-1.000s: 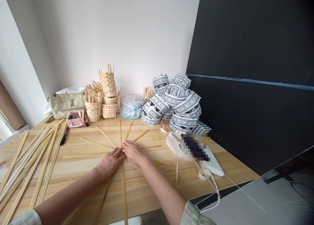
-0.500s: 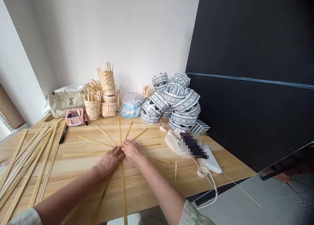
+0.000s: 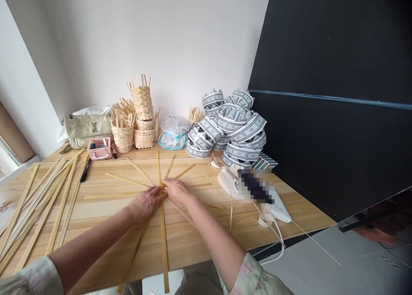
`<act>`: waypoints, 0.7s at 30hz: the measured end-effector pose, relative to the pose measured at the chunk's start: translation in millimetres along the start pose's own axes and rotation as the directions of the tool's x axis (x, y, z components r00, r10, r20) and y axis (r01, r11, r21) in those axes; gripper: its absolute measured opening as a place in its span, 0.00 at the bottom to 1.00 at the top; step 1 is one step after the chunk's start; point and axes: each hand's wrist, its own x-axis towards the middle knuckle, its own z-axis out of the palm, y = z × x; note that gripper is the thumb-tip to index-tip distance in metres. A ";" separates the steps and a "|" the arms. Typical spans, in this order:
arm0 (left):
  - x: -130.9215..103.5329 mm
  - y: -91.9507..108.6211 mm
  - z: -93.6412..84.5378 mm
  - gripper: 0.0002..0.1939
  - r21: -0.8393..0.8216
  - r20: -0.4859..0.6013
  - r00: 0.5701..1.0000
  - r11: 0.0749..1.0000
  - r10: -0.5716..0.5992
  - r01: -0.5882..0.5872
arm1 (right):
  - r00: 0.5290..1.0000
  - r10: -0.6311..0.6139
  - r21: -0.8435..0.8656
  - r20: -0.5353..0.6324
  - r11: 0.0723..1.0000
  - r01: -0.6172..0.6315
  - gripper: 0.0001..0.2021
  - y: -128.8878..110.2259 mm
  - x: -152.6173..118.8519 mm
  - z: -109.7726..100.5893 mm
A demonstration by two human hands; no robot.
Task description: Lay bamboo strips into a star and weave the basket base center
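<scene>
Flat bamboo strips (image 3: 164, 243) cross in a star shape on the wooden table (image 3: 106, 226), fanning out in all directions. My left hand (image 3: 148, 202) presses on the strips just left of and below the crossing point, its fingers reaching toward the centre. Touching the crossing from the right is my right hand (image 3: 175, 191), fingers bent together over the strips. The two hands almost meet and hide most of the centre.
Loose strips (image 3: 48, 200) and a black marker (image 3: 85, 170) lie left. Behind stand a pink box (image 3: 99, 151), woven baskets (image 3: 123, 137), a beige bag (image 3: 86, 132), a plastic bag (image 3: 174, 134) and patterned rolls (image 3: 231, 119). White cable (image 3: 279, 239) hangs at right.
The view has shifted slightly. My right hand has turned a little and its fingers are drawn in closer over the crossing. My left hand stays beside the centre, its fingers still on the strips.
</scene>
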 end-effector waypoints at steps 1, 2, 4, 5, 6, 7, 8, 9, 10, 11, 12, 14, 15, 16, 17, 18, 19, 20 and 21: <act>0.0 -0.5 0.0 0.26 -0.001 -0.003 1.000 1.000 0.008 -0.008 | 1.000 0.000 0.008 0.004 1.000 0.000 0.14 1.3 -0.3 0.4; 0.1 -1.0 0.1 0.25 -0.001 -0.006 1.000 1.000 0.015 -0.016 | 1.000 0.002 0.015 0.008 1.000 -0.002 0.14 2.4 -0.4 0.9; 0.2 -1.6 -0.1 0.25 0.001 -0.010 1.000 1.000 0.021 -0.021 | 1.000 0.009 0.024 0.016 1.000 -0.009 0.16 4.2 -0.2 2.3; 0.3 -1.5 -0.7 0.25 0.002 -0.009 1.000 1.000 0.020 -0.020 | 1.000 0.011 0.028 0.019 1.000 -0.011 0.16 4.9 0.0 3.0; 0.4 -1.2 -1.5 0.25 0.003 -0.005 1.000 1.000 0.017 -0.017 | 1.000 0.012 0.030 0.023 0.999 -0.013 0.17 5.4 0.4 3.6; 0.6 -0.6 -2.6 0.25 0.004 0.000 1.000 1.000 0.015 -0.015 | 1.000 0.012 0.031 0.025 0.999 -0.013 0.17 5.7 0.7 4.0; 0.7 0.2 -3.9 0.25 0.006 0.005 1.000 1.000 0.013 -0.013 | 1.000 0.012 0.032 0.027 0.999 -0.013 0.17 5.8 1.0 4.2; 0.9 1.0 -5.0 0.25 0.008 0.011 1.000 1.000 0.014 -0.014 | 1.000 0.011 0.032 0.029 0.999 -0.012 0.17 5.7 1.1 4.1; 1.0 1.8 -6.0 0.25 0.012 0.016 1.000 1.000 0.016 -0.016 | 0.999 0.011 0.032 0.031 0.999 -0.012 0.17 5.5 1.1 3.8; 1.2 2.4 -6.7 0.25 0.014 0.019 1.000 1.000 0.018 -0.018 | 0.999 0.010 0.031 0.032 0.999 -0.011 0.17 5.1 1.0 3.3; 1.4 2.9 -6.9 0.25 0.015 0.019 1.000 1.000 0.019 -0.019 | 0.999 0.009 0.030 0.033 1.000 -0.010 0.17 4.6 0.6 2.6; 1.7 3.1 -6.0 0.25 0.010 0.010 1.000 1.000 0.016 -0.016 | 0.999 0.003 0.029 0.032 1.000 -0.004 0.16 3.3 -0.4 1.0; 1.9 3.0 -5.1 0.25 0.006 0.001 1.000 1.000 0.010 -0.010 | 0.999 0.002 0.029 0.032 1.000 -0.003 0.16 2.5 -1.0 0.1; 2.1 2.8 -4.1 0.26 0.002 -0.009 1.000 1.000 0.003 -0.003 | 0.999 0.002 0.028 0.032 1.000 -0.003 0.16 1.8 -1.6 -0.6; 2.2 2.6 -3.0 0.26 -0.002 -0.017 1.000 1.000 -0.001 0.001 | 0.999 0.003 0.026 0.033 1.000 -0.003 0.16 1.2 -2.1 -1.3; 2.4 2.3 -2.0 0.26 -0.005 -0.022 1.000 1.000 -0.001 0.001 | 0.999 0.004 0.024 0.034 1.000 -0.005 0.16 0.8 -2.5 -1.7; 2.5 2.2 -1.3 0.26 -0.007 -0.025 1.000 1.000 0.001 -0.001 | 0.999 0.004 0.023 0.037 1.000 -0.005 0.16 0.4 -2.8 -2.0; 2.5 2.2 -0.7 0.26 -0.009 -0.026 1.000 1.000 0.003 -0.003 | 0.999 0.004 0.021 0.041 1.000 -0.005 0.16 0.2 -3.0 -2.2; 2.5 2.4 -0.4 0.26 -0.010 -0.025 1.000 1.000 0.004 -0.005 | 0.999 0.003 0.018 0.045 1.000 -0.004 0.16 0.2 -3.1 -2.1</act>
